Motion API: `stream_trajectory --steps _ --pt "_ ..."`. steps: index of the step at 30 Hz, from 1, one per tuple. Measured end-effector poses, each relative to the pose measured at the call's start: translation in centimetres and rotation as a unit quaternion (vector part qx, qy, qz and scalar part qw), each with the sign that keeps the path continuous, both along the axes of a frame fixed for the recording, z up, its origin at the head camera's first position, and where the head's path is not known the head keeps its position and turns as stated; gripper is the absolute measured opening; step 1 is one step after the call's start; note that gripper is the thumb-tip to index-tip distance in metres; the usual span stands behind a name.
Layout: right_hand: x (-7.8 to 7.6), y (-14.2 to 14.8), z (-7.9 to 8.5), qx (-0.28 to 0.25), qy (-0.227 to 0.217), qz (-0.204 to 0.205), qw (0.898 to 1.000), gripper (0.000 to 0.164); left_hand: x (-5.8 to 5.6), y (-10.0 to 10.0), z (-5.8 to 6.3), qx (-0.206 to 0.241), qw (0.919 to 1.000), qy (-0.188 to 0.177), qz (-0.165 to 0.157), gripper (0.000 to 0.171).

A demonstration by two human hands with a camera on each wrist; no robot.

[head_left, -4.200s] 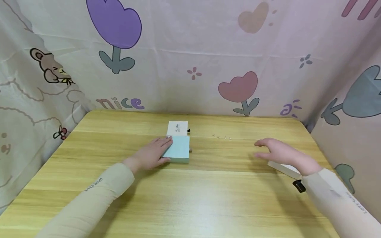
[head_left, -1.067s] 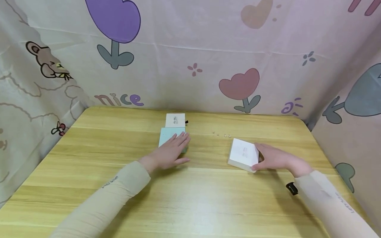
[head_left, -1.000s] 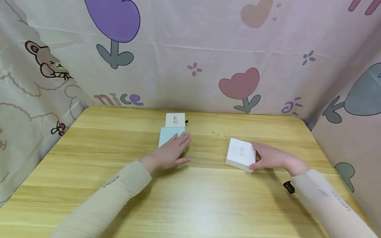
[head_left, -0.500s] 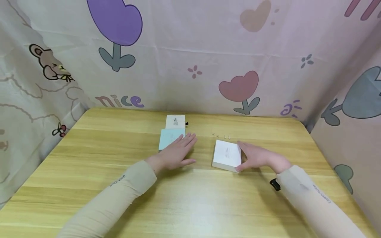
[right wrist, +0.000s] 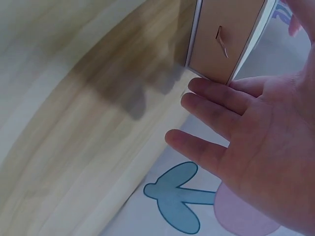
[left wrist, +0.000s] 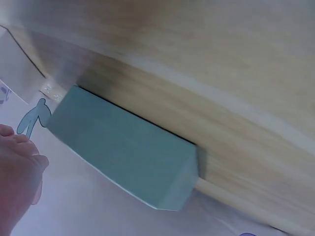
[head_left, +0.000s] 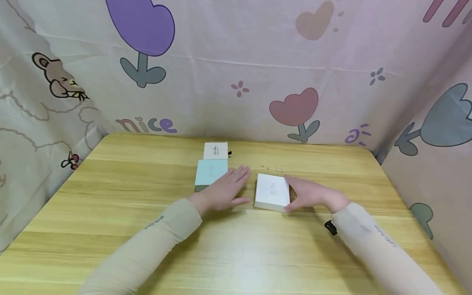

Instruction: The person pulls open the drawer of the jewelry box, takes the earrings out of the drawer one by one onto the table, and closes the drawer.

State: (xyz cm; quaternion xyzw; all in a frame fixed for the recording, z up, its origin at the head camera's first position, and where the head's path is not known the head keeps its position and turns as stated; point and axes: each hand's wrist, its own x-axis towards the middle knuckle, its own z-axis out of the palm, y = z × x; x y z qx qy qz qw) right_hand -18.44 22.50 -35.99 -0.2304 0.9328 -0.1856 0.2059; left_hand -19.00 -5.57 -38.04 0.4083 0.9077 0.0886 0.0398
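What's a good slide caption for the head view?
Right hand gripping the nearer white box, open left hand near the pale blue box.

The wood-grain table bears 3 boxes and tiny pieces.

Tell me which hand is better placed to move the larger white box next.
Probably the right hand: its thumb and fingers straddle the right end of the larger white box. The left hand, fingers outstretched near the light-blue box, grips nothing.

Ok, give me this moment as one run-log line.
left hand: outstretched near teal box; right hand: gripping white box by its right side; tiny pieces: behind white box
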Motion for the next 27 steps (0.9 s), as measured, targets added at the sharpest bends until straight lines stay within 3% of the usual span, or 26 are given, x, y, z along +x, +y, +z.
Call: stream_trajectory --steps 7,15,21,27 --pt "-0.6 -1.0 -0.2 -0.006 -0.012 0.008 1.000 0.094 -0.4 1.5 0.1 -0.020 0.9998 -0.002 -0.009 0.082" --pt "-0.8 -1.7 0.0 0.036 -0.015 0.007 0.999 0.107 -1.6 2.7 -0.3 -0.066 0.9977 -0.011 0.007 0.099" --pt "-0.9 -2.3 0.1 0.026 -0.014 0.014 0.999 0.105 -1.5 3.0 -0.2 -0.071 0.9967 -0.038 0.010 0.100" --pt "-0.8 -2.3 0.2 0.023 -0.016 0.010 1.000 0.106 -1.3 3.3 -0.9 -0.095 0.9951 -0.026 -0.009 0.094"
